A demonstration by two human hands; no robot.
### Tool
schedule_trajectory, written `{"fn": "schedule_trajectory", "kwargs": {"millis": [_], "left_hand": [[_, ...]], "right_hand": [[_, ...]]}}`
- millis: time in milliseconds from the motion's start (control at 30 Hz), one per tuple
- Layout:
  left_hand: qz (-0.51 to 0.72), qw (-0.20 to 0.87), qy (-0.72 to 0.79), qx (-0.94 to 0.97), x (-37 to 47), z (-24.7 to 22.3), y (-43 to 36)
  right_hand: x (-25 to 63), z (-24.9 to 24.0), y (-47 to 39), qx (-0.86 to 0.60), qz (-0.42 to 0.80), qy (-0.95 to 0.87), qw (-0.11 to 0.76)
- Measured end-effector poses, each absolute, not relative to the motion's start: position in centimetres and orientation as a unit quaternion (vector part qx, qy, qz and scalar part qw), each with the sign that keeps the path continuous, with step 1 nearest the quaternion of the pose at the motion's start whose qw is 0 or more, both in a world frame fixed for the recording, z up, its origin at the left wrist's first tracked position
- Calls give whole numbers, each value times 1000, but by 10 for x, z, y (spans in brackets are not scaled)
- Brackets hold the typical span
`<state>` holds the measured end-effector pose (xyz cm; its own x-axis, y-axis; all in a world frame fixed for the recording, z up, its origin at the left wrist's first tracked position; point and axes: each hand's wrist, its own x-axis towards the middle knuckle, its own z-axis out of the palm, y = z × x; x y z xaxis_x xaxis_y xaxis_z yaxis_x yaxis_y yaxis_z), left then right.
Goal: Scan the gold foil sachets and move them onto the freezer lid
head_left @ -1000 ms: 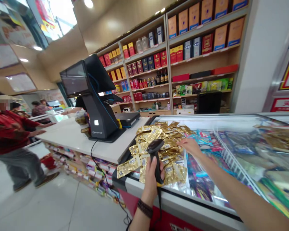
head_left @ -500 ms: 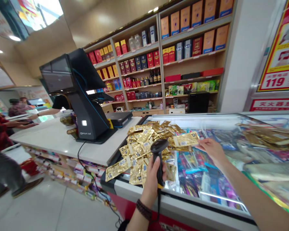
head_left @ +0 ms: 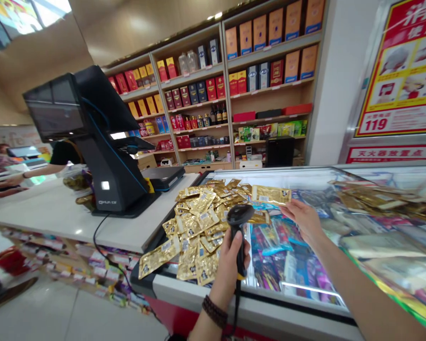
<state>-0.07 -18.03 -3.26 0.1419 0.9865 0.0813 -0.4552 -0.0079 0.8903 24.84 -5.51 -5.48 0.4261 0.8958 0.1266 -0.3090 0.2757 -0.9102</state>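
Observation:
My left hand [head_left: 232, 258] is wrapped round the grip of a black barcode scanner [head_left: 240, 215], its head up and its cord hanging below. Between the fingertips of my right hand [head_left: 303, 217] is the end of a flat gold foil packet [head_left: 270, 194], raised above the glass to the right of the scanner head. A heap of similar gold packets [head_left: 199, 213] lies on the glass lid left of the scanner. Several more gold packets [head_left: 383, 199] are piled on the glass at the right.
Under the glass of the chest freezer [head_left: 195, 296] lie colourful packages [head_left: 273, 246]. A checkout terminal [head_left: 104, 151] stands on the white counter [head_left: 128, 232] to the left. Shelves with boxes and bottles [head_left: 199, 109] line the back wall. Another person's arm [head_left: 39, 169] reaches over the counter.
My view has turned slightly to the right. The scanner and the held packet are closer together in the picture. Both hands keep their holds.

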Motion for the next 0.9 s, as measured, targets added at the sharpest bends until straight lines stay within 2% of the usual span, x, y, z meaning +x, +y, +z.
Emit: {"fn": "schedule_trajectory", "kwargs": {"millis": [900], "left_hand": [[600, 623, 297, 405, -5, -33, -185]], "right_hand": [[250, -54, -55, -438, 438, -284, 731]]}}
